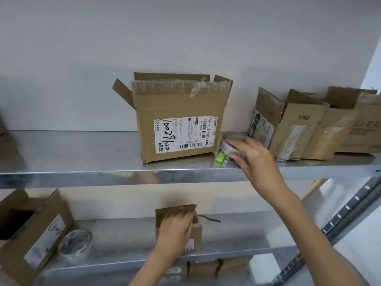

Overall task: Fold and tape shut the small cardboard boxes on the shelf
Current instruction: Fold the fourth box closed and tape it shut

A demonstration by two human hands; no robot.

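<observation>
A small brown cardboard box (196, 234) stands on the lower metal shelf (237, 234). My left hand (175, 230) grips it from the front and covers most of its face. On the upper shelf (82, 153), my right hand (253, 159) curls its fingers round a clear tape roll (228, 144) in a dispenser with a lime-green part (220, 157). The dispenser sits just right of an open box with a shipping label (179, 120), whose flaps stand up.
Several opened boxes (305, 124) lean together at the right of the upper shelf. Another labelled box (31, 234) and a second tape roll (76, 244) sit at the lower left. Small boxes (206, 267) are below. A perforated shelf post (346, 209) runs down the right.
</observation>
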